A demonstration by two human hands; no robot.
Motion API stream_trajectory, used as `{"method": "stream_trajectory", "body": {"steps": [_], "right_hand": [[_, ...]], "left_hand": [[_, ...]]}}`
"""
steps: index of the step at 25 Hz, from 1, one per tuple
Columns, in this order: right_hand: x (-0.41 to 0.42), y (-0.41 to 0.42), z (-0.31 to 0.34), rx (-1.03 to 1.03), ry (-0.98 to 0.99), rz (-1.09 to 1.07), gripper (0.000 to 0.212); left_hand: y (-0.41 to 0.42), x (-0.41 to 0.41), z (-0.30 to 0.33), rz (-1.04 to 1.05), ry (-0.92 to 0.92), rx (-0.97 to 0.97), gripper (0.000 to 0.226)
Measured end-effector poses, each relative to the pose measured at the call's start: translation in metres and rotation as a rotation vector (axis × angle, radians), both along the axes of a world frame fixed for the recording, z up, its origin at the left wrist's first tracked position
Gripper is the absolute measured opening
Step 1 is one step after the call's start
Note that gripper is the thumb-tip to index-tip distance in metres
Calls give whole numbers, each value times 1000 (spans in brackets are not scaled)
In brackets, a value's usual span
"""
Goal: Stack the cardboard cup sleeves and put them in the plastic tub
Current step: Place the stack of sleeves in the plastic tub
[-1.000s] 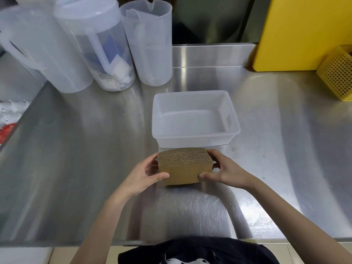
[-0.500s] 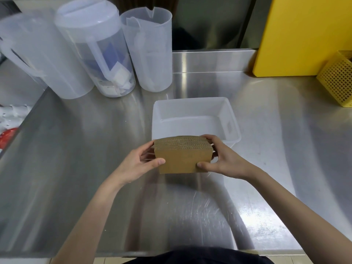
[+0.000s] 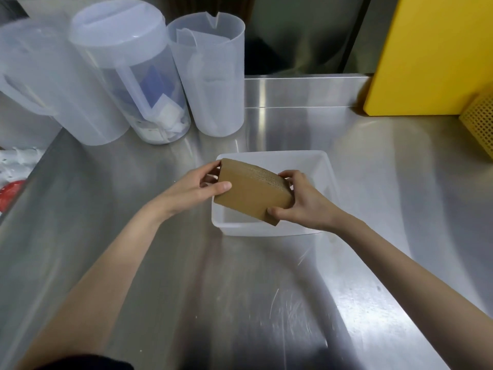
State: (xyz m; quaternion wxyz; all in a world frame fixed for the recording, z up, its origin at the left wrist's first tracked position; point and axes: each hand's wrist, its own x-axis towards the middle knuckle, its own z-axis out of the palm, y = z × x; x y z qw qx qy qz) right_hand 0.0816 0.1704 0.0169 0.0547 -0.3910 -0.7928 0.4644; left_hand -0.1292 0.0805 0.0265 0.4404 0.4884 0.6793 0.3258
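A brown stack of cardboard cup sleeves (image 3: 253,194) hangs tilted over the white plastic tub (image 3: 326,166), its right end lower than its left. My left hand (image 3: 196,189) grips the stack's left end, thumb on the front face. My right hand (image 3: 301,201) grips the right end, with the thumb under the lower corner. The tub stands on the steel counter, and much of its inside is hidden behind the stack and my hands.
Three translucent plastic jugs (image 3: 128,76) stand at the back left. A yellow board (image 3: 432,54) leans at the back right with a yellow perforated basket (image 3: 480,124) beside it. A red object (image 3: 10,193) lies beyond the counter's left edge.
Both hands have carried the stack of sleeves from the counter in front of the tub up and forward over the tub, and the stack now tilts.
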Motion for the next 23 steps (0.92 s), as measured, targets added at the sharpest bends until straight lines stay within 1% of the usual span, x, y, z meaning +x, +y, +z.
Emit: {"method": "stream_trajectory", "body": {"steps": [3,6,7,11,15,17,20,23], "right_hand": [[-12,10,-6,-92,-44,-25,68],[-21,20,-15,-191,-117,-27,62],[-24,22,-18,-208,-158,-10,59],[-32,28,-33,-302,-261,51,52],[-33,31,-44,-369,-336,116,43],[-34,32,-51,-397,-358,138,41],[-39,35,-56,-418,-382,146,34],[-41,37,-56,-384,-424,164,36]], "left_hand": [[23,-10,4,-18,51,-62,63],[48,-15,5,-79,159,-124,46],[56,-15,4,-105,197,-142,44],[88,-12,0,-245,369,-248,42],[109,-6,-14,-436,485,-367,43],[115,-4,-24,-499,513,-416,40],[121,-6,-37,-515,513,-468,32],[125,-9,-44,-524,501,-493,24]]}}
